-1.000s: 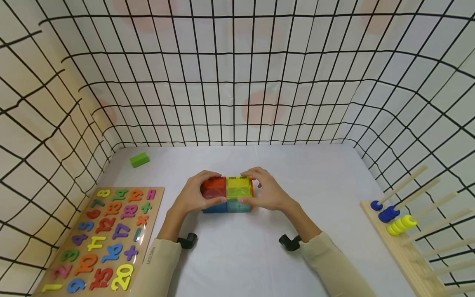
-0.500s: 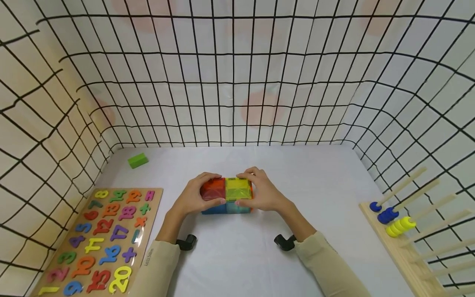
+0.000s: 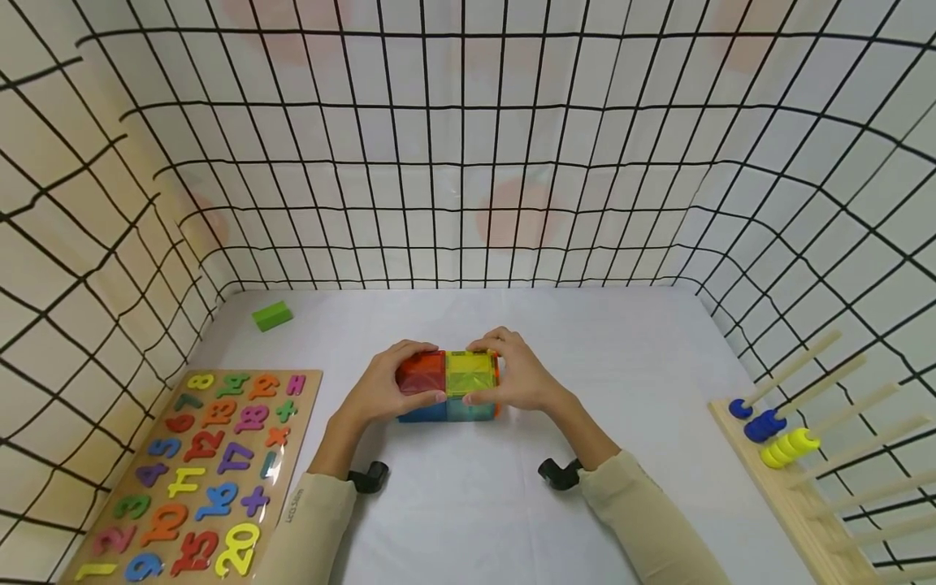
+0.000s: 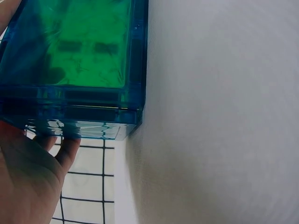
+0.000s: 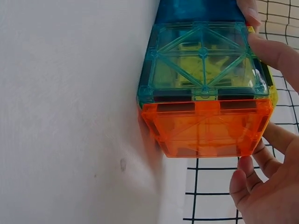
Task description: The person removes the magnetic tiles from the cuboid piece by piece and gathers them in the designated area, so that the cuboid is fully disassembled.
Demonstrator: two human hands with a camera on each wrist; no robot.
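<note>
A box of see-through magnetic tiles [image 3: 446, 409] stands on the white table in the middle of the head view. Its top shows a red tile [image 3: 421, 372] on the left and a yellow tile [image 3: 470, 374] on the right. Blue [image 4: 28, 70] and teal [image 5: 203, 60] tiles form the near side, and an orange tile [image 5: 205, 128] closes the right end. My left hand [image 3: 378, 385] grips the left half, thumb along the near top edge, fingers over the far side. Opposite it, my right hand [image 3: 524, 379] holds the yellow half the same way.
A wooden number puzzle board [image 3: 244, 467] lies at the left. Toward the back left is a green block [image 3: 273, 316]. On the right, a wooden peg stand [image 3: 797, 496] carries blue and yellow beads. Black wire mesh [image 3: 461, 162] surrounds the table on three sides.
My right hand has slid slightly left along the box, its forearm shifting inward. The left hand and the tile box stay nearly in place.
</note>
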